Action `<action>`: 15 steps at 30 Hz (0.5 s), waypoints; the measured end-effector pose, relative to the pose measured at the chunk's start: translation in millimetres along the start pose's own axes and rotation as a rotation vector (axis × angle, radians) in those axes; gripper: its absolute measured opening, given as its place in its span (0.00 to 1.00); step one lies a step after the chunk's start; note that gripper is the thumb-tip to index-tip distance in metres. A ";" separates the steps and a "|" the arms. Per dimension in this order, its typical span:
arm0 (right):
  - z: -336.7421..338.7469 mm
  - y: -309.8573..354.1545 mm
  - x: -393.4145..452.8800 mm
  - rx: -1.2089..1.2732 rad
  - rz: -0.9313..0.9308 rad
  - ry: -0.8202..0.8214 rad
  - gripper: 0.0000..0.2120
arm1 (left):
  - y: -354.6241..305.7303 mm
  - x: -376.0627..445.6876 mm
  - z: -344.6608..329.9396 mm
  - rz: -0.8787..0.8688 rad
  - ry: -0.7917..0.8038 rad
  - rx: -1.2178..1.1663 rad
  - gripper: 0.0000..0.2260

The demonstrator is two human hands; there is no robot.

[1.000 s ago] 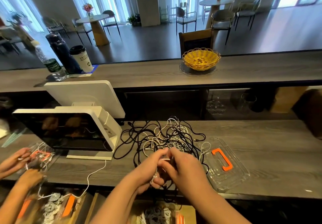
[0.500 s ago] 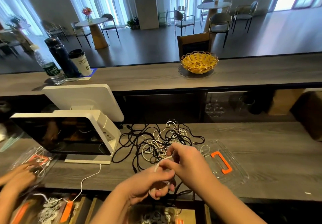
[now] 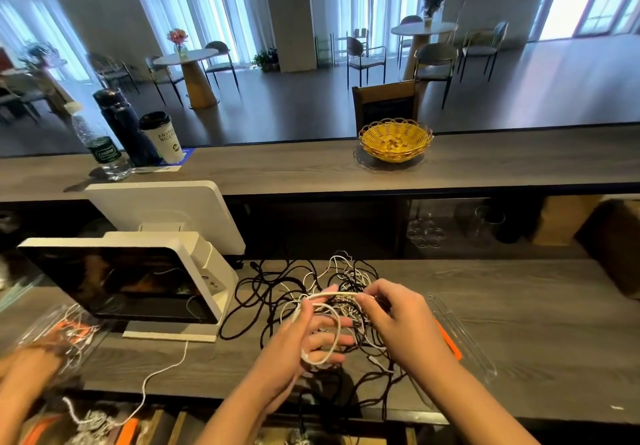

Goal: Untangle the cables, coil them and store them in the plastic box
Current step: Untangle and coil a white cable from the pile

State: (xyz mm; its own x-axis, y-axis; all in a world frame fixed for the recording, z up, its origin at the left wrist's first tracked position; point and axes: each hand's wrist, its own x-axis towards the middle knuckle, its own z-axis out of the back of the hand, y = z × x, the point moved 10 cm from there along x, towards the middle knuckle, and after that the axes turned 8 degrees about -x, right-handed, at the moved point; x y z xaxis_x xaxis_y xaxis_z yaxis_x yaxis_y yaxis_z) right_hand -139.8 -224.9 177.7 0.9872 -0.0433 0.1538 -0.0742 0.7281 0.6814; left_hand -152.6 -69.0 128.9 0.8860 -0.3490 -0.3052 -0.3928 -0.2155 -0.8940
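Half a second back both hands sat bunched low over one knot; now they have risen and drawn apart, and a white cable [image 3: 334, 295] stretches taut between them. Far left, another person's hand [image 3: 29, 363] rests on a clear bag of white cords [image 3: 67, 330], beside the white point-of-sale terminal with its dark screen [image 3: 117, 282]. Next comes the tangled heap of black and white cables [image 3: 298, 292] on the grey wood-grain counter [image 3: 519, 306]. The left hand [image 3: 306, 335] has its fingers spread straight, the cable looped around them in a loose coil. The right hand [image 3: 398, 318] pinches the same cable between thumb and fingertips, above the heap. Beyond it lies the clear plastic box piece with an orange handle [image 3: 464, 340], holding no coils that I can see. To wind well, I would keep the tension light, lay even turns over the open fingers, and feed slack from the heap slowly so no black strand gets dragged in.
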 end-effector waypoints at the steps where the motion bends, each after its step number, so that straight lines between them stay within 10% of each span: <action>1: -1.9 -1.1 -1.1 0.020 -0.013 0.014 0.09 | -3.0 0.5 -0.4 -0.023 -0.004 -0.047 0.23; 15: -74.5 -19.8 -21.3 0.316 -0.116 0.278 0.13 | -39.0 13.4 30.8 -0.286 -0.283 -0.722 0.23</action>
State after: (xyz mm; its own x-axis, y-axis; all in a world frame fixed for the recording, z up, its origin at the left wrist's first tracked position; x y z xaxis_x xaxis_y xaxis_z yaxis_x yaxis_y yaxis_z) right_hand -148.8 -187.4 107.6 0.9888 0.1050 -0.1063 0.0428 0.4826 0.8748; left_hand -117.8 -37.2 149.5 0.9664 0.0303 -0.2551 -0.1188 -0.8277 -0.5485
